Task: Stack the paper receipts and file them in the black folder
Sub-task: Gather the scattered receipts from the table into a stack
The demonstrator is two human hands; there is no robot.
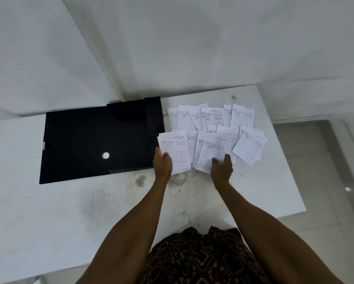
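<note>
Reaching over a white table (pixel 49 201), a person works with two bare hands among loose paper receipts (pixel 213 117). The receipts are fanned in two rough rows on the table's right side. More than a dozen show, though overlaps prevent an exact count. The left hand (pixel 162 163) pinches a printed receipt (pixel 174 149) at its near left corner, thumb on top; whether it is one slip or several cannot be told. Its left edge just overlaps the right edge of the one black folder (pixel 94 140). The right hand (pixel 221 169) grips the near edge of another sheet (pixel 210 150) in the near row. The folder lies flat, left of the papers, with one white round stud (pixel 105 155) on its face. One patterned garment (pixel 202 259) shows at bottom.
</note>
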